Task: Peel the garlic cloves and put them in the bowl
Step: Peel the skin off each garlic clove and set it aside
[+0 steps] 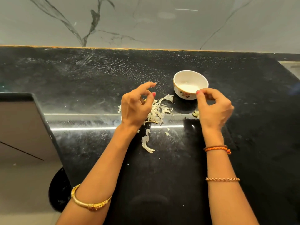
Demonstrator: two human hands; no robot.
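Nearest the lens: two bare forearms, a gold bangle (90, 202) on the left, a woven orange band (217, 148) and a thin chain on the right, both reaching over a black speckled counter (97, 78).

Left hand (136, 108): fingers loosely curled, index stretched far, thumb and middle tip close together; cannot tell whether anything is pinched between them. Hovers over a heap of papery white garlic skins (158, 111), with more strips (146, 143) lying nearer.

Right hand (214, 108): fingertips drawn narrow at the near rim of the bowl (186, 75); perhaps pinching a scrap or a clove, too small and blurred to say.

Garlic cloves (196, 114): a small pale cluster on the counter, just left of the right palm and near the bowl, partly hidden by the hand. Ivory, slightly glossy, seemingly still part-skinned.

Bowl: small, white, flower print and a gilt band on its wall, right of the skins and far of the cloves. Pale floor inside; cannot tell whether peeled cloves lie there.

Handling, as a judgement: light, firm, small, likely slick once bare and sticky from juice. Best pinched by the flat sides with thumb and two fingers, skin lifted from the root end with a nail. Skins weightless, brittle, prone to cling to damp fingertips and drift into the bowl.

Far left: a grey panel (21, 127) with a dark edge. Far beyond: veined marble wall (146, 21).
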